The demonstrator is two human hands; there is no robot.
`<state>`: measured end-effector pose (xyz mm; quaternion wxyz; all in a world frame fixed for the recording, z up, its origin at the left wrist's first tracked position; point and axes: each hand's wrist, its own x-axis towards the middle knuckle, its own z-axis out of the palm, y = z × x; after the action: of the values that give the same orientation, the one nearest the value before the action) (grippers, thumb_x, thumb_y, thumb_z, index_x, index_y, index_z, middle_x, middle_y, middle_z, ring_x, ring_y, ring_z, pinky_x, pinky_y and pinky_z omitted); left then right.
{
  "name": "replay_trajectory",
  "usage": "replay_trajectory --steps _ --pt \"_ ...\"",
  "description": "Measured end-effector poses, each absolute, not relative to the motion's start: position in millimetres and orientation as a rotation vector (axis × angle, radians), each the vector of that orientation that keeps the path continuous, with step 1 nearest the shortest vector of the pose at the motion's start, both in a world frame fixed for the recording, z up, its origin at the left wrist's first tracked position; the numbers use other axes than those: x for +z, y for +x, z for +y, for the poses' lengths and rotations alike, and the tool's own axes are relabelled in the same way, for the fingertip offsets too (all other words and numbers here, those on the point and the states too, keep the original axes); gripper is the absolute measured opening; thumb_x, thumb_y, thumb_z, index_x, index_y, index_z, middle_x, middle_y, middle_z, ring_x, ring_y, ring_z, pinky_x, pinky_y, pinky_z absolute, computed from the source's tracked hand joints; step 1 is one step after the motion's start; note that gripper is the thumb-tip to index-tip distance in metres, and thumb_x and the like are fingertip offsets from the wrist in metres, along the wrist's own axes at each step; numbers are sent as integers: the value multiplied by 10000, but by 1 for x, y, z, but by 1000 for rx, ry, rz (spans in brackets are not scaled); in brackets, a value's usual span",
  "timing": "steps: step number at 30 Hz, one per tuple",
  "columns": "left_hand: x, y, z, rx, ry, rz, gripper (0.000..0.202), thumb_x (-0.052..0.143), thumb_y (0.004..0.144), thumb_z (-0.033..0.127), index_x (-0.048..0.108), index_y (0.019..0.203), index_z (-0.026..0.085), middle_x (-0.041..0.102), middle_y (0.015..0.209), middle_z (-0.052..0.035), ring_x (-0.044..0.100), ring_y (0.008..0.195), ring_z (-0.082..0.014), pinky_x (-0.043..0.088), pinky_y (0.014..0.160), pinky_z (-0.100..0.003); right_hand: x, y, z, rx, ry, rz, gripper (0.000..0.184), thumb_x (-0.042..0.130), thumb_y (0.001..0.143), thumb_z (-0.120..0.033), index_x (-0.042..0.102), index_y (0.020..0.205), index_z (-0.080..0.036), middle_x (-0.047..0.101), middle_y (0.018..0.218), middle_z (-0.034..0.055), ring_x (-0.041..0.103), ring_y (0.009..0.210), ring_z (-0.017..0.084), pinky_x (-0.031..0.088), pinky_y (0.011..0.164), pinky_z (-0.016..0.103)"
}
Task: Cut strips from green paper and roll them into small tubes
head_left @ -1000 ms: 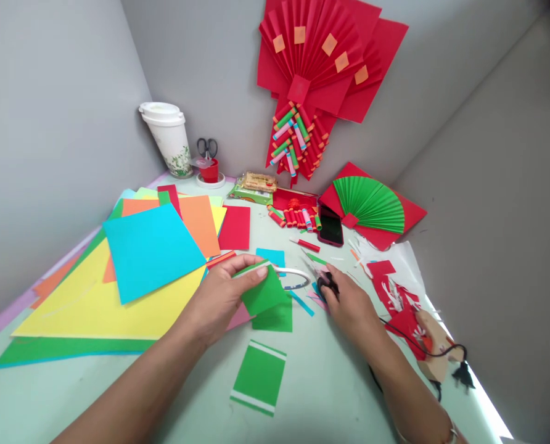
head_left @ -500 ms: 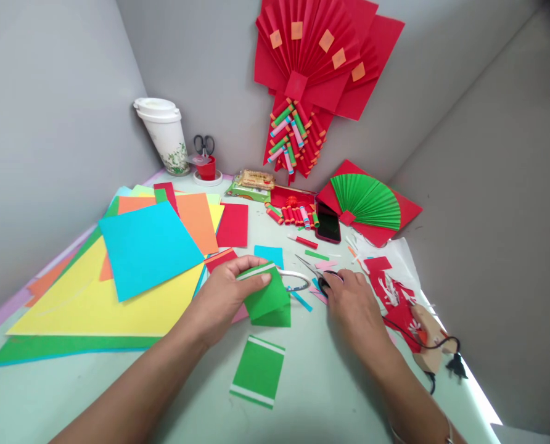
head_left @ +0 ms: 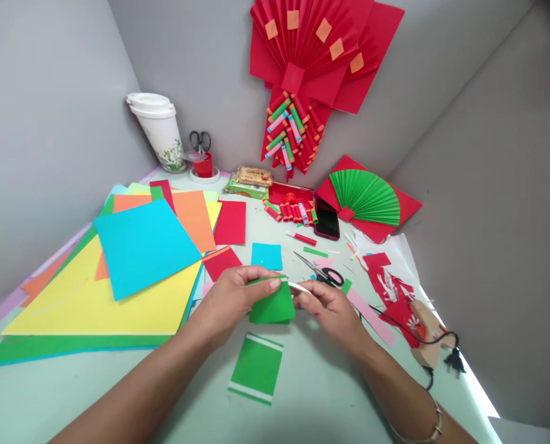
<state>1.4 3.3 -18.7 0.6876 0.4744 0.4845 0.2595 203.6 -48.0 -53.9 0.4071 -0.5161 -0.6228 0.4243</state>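
My left hand [head_left: 231, 299] pinches a folded green paper piece [head_left: 271, 303] at its top left edge, just above the table. My right hand [head_left: 328, 311] has its fingers closed on the same piece at its right edge, near a white strip. Black-handled scissors [head_left: 324, 272] lie on the table just beyond my right hand. A flat green rectangle with white stripes [head_left: 256, 368] lies in front of both hands.
A stack of coloured sheets [head_left: 131, 271] covers the left of the table [head_left: 312, 394]. A cup [head_left: 158, 131], a phone [head_left: 327, 219], paper rolls [head_left: 291, 213], a green fan [head_left: 367, 197] and red scraps [head_left: 390, 290] sit at the back and right. A glue gun [head_left: 427, 336] with cord lies at right.
My right hand left the scissors and came left onto the green piece. The scissors now lie free on the table. The left hand kept its hold on the piece.
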Motion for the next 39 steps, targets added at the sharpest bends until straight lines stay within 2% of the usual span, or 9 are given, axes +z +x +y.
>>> replay_trajectory --steps 4,7,14,18,23,28,32,35,39 --pt "-14 1 2 582 1183 1039 276 743 782 456 779 950 240 782 1027 -39 688 1023 -247 505 833 -307 -52 207 -46 1236 -1220 -1498 424 472 988 -495 642 738 -199 654 763 26 615 779 174 466 785 305" --pt "-12 -1 3 645 1243 1106 296 740 777 480 773 960 249 769 1046 -34 665 1052 -261 502 819 -315 -54 208 -45 1282 -1202 -1405 385 521 961 -504 643 758 -200 636 712 19 610 751 177 469 777 317" --pt "-14 -4 12 998 1155 1162 303 825 701 434 703 867 211 701 906 3 627 836 -176 490 753 -271 -55 206 -48 1228 -1246 -1257 210 611 920 -436 645 932 -230 702 832 19 602 800 169 452 763 299" --pt "-21 2 9 980 1035 1100 331 839 696 398 620 867 217 604 780 55 548 685 -105 431 616 -202 -56 198 -50 1224 -1246 -1256 178 629 902 -404 616 919 -227 693 858 15 620 819 166 457 758 286" --pt "-25 7 4 881 1089 1074 328 774 761 412 525 873 230 539 734 66 512 660 -105 420 613 -212 -60 194 -50 1213 -1256 -1291 172 638 876 -383 590 887 -218 626 808 -6 590 785 159 444 738 279" --pt "-17 9 1 795 1291 1030 231 713 793 339 526 860 221 577 784 44 520 680 -117 402 602 -223 -62 195 -49 1114 -1356 -1338 156 631 862 -341 562 806 -212 534 737 -28 493 703 141 386 662 263" --pt "-16 9 -2 660 1552 1013 110 653 804 239 619 908 228 675 896 18 603 836 -160 441 698 -247 -59 193 -48 1007 -1423 -1406 128 610 833 -267 540 741 -215 490 670 -42 463 657 138 366 635 262" --pt "-17 9 -4 591 1648 993 110 623 826 234 671 925 241 725 944 14 639 907 -180 458 762 -261 -57 190 -48 941 -1441 -1476 111 614 805 -223 547 717 -215 506 663 -39 469 657 142 372 642 264" --pt "-17 8 -2 589 1762 1089 86 624 834 283 690 811 233 725 848 8 641 830 -192 448 749 -278 -58 191 -49 917 -1429 -1550 52 652 811 -230 621 774 -212 581 718 -20 514 708 158 399 684 272"
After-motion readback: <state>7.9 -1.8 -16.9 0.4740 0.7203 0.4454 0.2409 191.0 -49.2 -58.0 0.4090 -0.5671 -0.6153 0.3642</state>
